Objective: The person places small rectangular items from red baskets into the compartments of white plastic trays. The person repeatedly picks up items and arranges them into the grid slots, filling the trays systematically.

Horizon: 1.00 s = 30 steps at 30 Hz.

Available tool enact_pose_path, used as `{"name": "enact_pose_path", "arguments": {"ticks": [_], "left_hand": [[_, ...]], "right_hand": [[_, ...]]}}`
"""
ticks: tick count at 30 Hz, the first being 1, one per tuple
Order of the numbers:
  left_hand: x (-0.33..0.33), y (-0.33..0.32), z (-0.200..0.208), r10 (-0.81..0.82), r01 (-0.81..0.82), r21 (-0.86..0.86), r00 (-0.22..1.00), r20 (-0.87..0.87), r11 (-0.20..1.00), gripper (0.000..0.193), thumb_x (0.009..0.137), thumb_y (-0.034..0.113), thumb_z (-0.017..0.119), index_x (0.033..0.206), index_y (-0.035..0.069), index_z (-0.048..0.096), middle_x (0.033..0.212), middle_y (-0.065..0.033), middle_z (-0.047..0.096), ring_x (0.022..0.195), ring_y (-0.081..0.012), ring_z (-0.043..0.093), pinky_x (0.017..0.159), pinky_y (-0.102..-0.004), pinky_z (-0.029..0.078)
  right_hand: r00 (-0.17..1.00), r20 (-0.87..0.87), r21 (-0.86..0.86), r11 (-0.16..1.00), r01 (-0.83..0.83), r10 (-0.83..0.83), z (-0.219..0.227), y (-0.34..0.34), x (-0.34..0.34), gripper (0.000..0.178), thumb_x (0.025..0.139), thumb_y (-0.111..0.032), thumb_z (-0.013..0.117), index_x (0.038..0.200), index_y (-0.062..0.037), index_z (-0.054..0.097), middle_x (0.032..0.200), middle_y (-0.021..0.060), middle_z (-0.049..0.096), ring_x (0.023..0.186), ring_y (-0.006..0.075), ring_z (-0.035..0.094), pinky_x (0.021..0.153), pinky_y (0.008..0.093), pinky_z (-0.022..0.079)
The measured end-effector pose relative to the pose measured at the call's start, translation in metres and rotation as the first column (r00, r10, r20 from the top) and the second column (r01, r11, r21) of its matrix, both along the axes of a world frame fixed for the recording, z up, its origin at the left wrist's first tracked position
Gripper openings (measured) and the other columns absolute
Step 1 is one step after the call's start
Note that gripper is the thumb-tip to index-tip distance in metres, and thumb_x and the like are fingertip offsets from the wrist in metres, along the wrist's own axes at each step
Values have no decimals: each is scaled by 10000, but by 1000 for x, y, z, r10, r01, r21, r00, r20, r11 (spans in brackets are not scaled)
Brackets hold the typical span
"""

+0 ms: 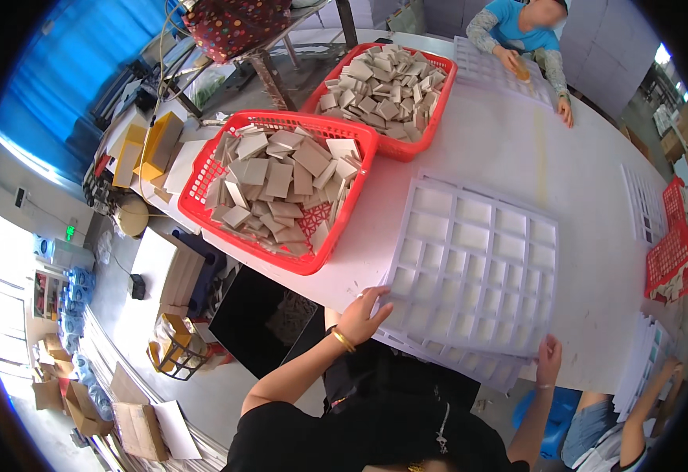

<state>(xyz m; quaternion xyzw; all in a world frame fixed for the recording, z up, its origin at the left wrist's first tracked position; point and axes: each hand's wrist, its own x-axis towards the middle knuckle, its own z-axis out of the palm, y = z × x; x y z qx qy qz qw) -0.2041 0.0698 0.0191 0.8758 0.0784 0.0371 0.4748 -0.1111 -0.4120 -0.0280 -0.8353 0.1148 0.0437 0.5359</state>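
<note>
A white compartment tray (476,250), divided by raised strips into many rectangular cells, lies before me on top of more such trays (470,363). Their near edges stick out, fanned, past the table's front. My left hand (362,316), with a gold bangle at the wrist, grips the top tray's left edge near its front corner, thumb and fingers around it. At the front right corner, my right hand (548,362) has its fingers closed on the edge. The undersides of both grips are hidden.
Two red plastic baskets (345,206) (444,98) full of grey-beige board pieces stand left and back on the white table (509,141). A co-worker (517,35) leans over another tray (481,61) at the far side. Another person's arm (644,405) and a red basket (672,256) are at right.
</note>
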Motion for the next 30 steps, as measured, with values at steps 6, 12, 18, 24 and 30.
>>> {"name": "enact_pose_path", "arguments": {"ticks": [6,12,18,24,30], "left_hand": [[13,45,54,-396,430,319,903,-169,845,325,848,242,623,1124,72,597,1060,-132,647,956,-306,618,824,-388,486],[137,116,128,-4,-198,558,940,340,806,276,808,58,583,1076,117,617,920,-80,646,864,-285,631,735,-350,508],[203,209,31,-117,47,911,993,1,409,473,808,87,559,1267,188,502,1319,-67,468,1188,-278,479,954,-418,425],[207,209,13,-184,76,928,983,-8,366,331,806,146,570,1136,129,555,1188,-51,551,1126,-237,517,933,-392,415],[201,215,16,-128,112,905,990,-65,410,228,777,158,609,995,111,558,1032,-83,589,963,-269,587,809,-397,478]], "right_hand": [[981,-193,-71,997,11,-24,34,-5,-23,489,895,-239,598,1309,-51,420,1053,98,542,824,136,572,574,247,493],[956,294,-548,816,183,-17,35,-19,-11,561,875,-221,618,1354,-43,386,1130,139,490,824,145,542,612,236,471],[932,360,-360,916,176,-37,52,-11,-7,554,868,-170,614,1359,-45,391,1199,141,487,737,120,503,587,212,438],[938,340,-284,944,170,-67,76,8,-7,536,858,-107,607,1350,-48,402,1195,112,504,689,84,493,569,188,417],[931,366,-112,993,34,10,84,67,32,514,829,-57,612,1312,-46,438,1164,85,519,729,73,496,565,181,405]]}}
